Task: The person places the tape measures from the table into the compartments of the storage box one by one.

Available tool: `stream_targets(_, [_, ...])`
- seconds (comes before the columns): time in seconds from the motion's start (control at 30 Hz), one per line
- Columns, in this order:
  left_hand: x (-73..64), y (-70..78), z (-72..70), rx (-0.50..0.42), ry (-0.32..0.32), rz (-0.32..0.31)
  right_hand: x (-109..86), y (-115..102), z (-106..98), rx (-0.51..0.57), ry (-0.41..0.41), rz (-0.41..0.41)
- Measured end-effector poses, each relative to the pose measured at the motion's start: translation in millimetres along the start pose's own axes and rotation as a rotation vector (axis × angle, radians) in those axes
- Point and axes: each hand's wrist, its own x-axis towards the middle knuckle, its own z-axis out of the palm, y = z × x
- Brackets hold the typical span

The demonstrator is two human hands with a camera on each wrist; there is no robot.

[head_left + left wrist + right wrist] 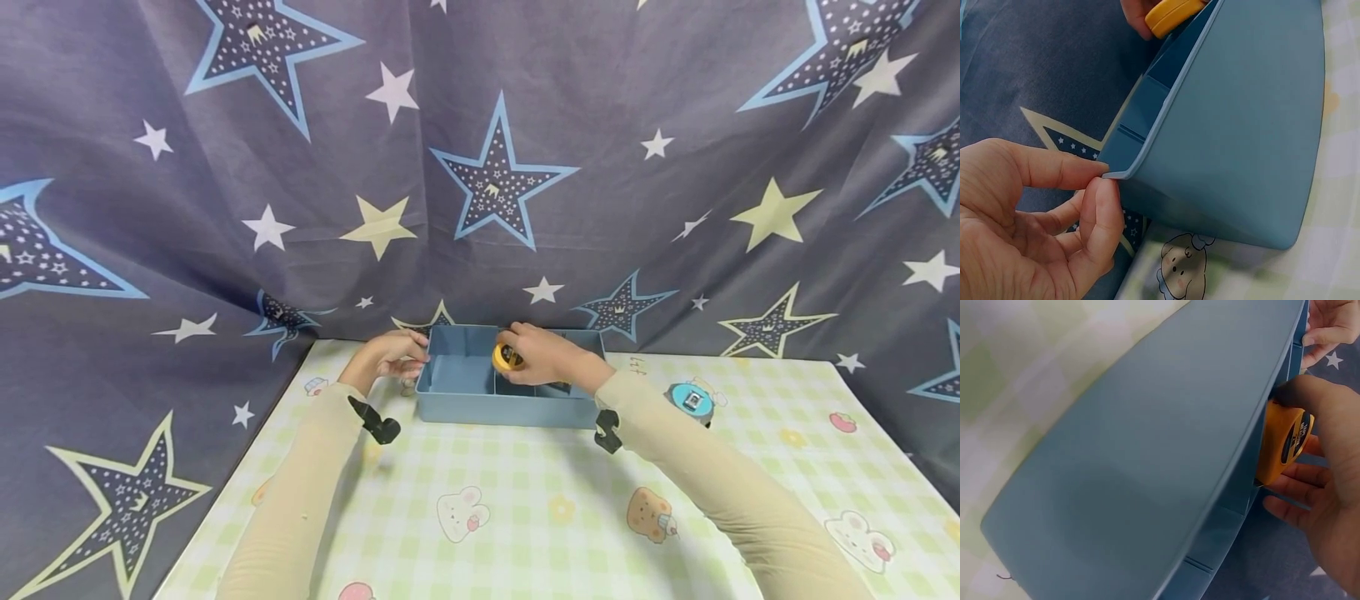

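A blue-grey divided storage box [480, 409] stands at the back of the table. My left hand [395, 353] pinches its left rim between thumb and fingers, seen close in the left wrist view, where the box wall [1229, 137] fills the middle. Over the box's inner divider, my right hand [546, 353] grips a yellow tape measure [506, 358] with black markings. In the right wrist view, thumb and fingers lie around the tape measure [1280, 440], which is partly below the rim. Part of the box's right side is hidden behind my right hand and forearm.
A round turquoise and dark object [692, 402] lies on the table right of the box. The checked tablecloth [525, 475] has printed cartoon figures. Directly behind the box hangs a dark star-patterned curtain [630, 233].
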Motion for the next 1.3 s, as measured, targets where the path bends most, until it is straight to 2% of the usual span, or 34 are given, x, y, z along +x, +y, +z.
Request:
stream_targets(0.57, [-0.7, -0.7, -0.1, -0.005, 0.019, 0.003, 1.9, -1.6, 0.0, -0.059, -0.025, 0.011])
stream_targets(0.97, [0.0, -1.0, 0.9, -0.008, 0.02, 0.004, 11.0, 0.2, -2.6, -0.029, -0.026, 0.019])
stream_targets(1.3, [0.4, -0.3, 0.6, -0.003, 0.019, -0.004, 19.4, -0.2, -2.8, 0.015, -0.047, 0.062])
